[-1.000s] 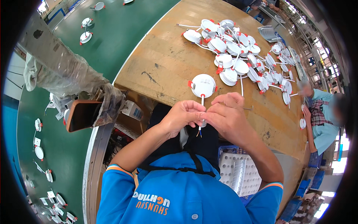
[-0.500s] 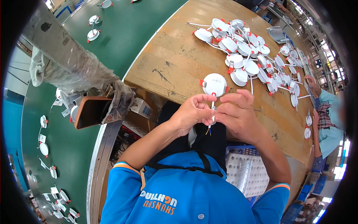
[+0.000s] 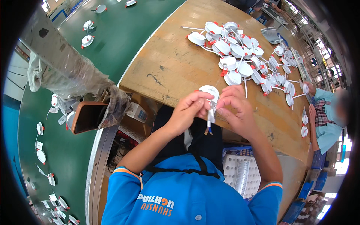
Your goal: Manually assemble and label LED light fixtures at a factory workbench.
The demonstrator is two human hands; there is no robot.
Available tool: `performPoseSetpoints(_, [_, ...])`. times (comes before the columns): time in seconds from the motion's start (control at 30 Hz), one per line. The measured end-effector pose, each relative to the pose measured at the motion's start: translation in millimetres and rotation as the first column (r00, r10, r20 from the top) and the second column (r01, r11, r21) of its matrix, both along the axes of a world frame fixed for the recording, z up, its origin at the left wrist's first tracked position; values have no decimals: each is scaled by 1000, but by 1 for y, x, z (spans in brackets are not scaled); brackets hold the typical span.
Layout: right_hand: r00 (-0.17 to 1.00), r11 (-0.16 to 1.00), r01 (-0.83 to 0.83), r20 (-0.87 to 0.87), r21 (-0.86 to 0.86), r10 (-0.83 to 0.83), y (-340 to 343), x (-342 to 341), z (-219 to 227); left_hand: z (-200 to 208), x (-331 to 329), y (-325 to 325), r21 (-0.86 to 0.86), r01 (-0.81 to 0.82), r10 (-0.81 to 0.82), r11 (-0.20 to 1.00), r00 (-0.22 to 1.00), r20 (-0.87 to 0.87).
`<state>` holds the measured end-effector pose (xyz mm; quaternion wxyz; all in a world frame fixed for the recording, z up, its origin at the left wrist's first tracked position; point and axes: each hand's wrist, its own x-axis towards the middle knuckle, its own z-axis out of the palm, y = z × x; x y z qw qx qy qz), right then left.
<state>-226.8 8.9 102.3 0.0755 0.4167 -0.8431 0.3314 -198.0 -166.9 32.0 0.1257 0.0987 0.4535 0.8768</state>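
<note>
Head view: the left hand [image 3: 189, 112] is curled nearly closed, thumb and fingers pinching a white recessed downlight [image 3: 209, 90] beside its white cable [image 3: 210, 119]. The right hand [image 3: 240, 112] is half open, fingertips at that cable; whether they grip, I cannot tell. The downlight sits by the wooden table's [image 3: 157, 60] near edge, 2 wires [image 3: 208, 131], brown and blue, pointing lapward. Beyond lie piled downlights [image 3: 237, 50].

There are two hands [image 3: 240, 110], one held lamp [image 3: 209, 90], over twenty heaped lamps [image 3: 237, 51], one phone [image 3: 89, 117] and one perforated tray [image 3: 230, 167].
</note>
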Motion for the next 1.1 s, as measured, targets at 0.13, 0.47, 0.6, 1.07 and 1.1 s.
performPoseSetpoints(0.13, [979,981,49,201,-187,-11,1,-4,-6,1,-1,-4,-253,-319,188,913,882,-433])
performPoseSetpoints(0.47, [952,972,86,307,-218,-15,-11,-8,-7,16,-14,-5,-310,-671,100,674,498,-861])
performPoseSetpoints(0.6, [957,964,113,287,-240,-41,-12,-9,-13,11,-13,-5,-285,-703,177,652,506,-844])
performPoseSetpoints(1.07, [999,981,-44,-19,-192,41,-15,-14,-11,6,-21,-8,-273,-646,200,713,561,-804])
performPoseSetpoints(1.1, [999,981,-45,-19,-190,42,-16,-12,-15,6,-21,-8,-282,-620,220,732,607,-764])
